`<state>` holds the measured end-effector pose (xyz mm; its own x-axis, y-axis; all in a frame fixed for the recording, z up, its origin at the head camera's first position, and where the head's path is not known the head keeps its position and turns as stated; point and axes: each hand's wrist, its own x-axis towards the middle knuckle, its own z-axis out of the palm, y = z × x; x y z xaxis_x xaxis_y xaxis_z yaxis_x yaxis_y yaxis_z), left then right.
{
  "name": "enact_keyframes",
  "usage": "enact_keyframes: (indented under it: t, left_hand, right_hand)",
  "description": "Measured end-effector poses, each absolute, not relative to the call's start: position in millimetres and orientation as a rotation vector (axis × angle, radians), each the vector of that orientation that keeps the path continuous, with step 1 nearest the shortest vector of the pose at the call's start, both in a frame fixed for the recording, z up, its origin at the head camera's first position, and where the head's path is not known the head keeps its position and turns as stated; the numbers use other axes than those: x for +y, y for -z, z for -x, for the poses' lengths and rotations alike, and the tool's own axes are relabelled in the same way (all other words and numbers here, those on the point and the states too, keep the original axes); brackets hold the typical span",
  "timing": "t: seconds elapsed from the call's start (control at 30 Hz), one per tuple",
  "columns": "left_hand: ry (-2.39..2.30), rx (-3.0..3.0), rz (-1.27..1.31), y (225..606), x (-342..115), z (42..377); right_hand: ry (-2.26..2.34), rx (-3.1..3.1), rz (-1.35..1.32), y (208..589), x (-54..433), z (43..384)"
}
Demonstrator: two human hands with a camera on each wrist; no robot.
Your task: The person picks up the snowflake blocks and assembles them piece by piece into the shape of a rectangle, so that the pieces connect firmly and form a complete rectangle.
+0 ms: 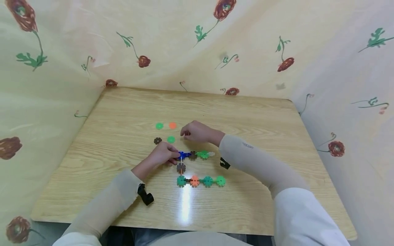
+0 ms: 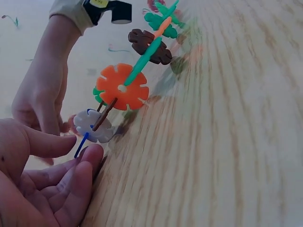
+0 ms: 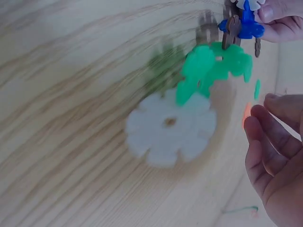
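Toothed plastic snowflake discs are joined into a chain on the table. At its upper left corner, my left hand (image 1: 163,153) pinches a blue disc (image 1: 181,155) between thumb and fingers. From there a brown disc (image 1: 193,155), a green disc (image 1: 204,155) and a white disc (image 3: 170,127) run rightward. Another branch drops through a brown disc (image 1: 181,167) to a lower row with a teal disc (image 1: 181,181) and an orange disc (image 1: 194,181). Above the chain, my right hand (image 1: 198,132) has loosely bent fingers around nothing, just right of a loose green disc (image 1: 171,139).
Other loose discs lie beyond the left hand: a green one (image 1: 159,126), an orange one (image 1: 172,125) and a brown one (image 1: 157,140). Flower-patterned cloth (image 1: 172,44) surrounds the wooden table (image 1: 261,212) at the back and sides.
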<state>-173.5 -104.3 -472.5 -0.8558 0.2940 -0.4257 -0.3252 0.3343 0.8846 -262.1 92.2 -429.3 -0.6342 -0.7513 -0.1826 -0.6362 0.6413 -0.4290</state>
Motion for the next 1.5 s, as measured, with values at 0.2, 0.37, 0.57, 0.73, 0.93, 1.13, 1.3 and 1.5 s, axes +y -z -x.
enact_keyframes:
  t: [0.2,0.37,0.57,0.73,0.93,1.13,1.3,1.5]
  left_hand:
    - [-1.578,2.108,0.021,475.9,-104.7,169.8]
    - [-1.603,2.108,0.002,476.7,-102.7,168.2]
    - [-1.605,2.118,0.011,477.0,-101.9,168.2]
    - [-1.605,2.122,0.02,478.0,-100.2,169.5]
    - [-1.591,2.123,0.063,479.7,-101.2,170.7]
    - [-1.457,2.222,-0.033,476.1,-103.3,171.1]
    - [-1.142,2.497,-0.271,463.3,-98.5,171.7]
    - [-0.834,2.665,-0.519,451.5,-67.1,176.1]
  right_hand:
    - [0.39,2.5,1.18,435.3,63.6,263.7]
    - [0.258,2.516,1.222,447.7,50.9,265.9]
    - [0.2,2.513,1.236,455.0,46.0,266.8]
    - [0.27,2.513,1.1,451.6,52.1,267.6]
    - [0.534,2.508,0.945,446.7,78.1,267.4]
    - [0.949,2.442,0.686,435.2,130.2,249.8]
    - [1.177,2.383,0.473,432.3,175.5,227.7]
    - [1.375,2.299,0.215,439.7,211.1,202.2]
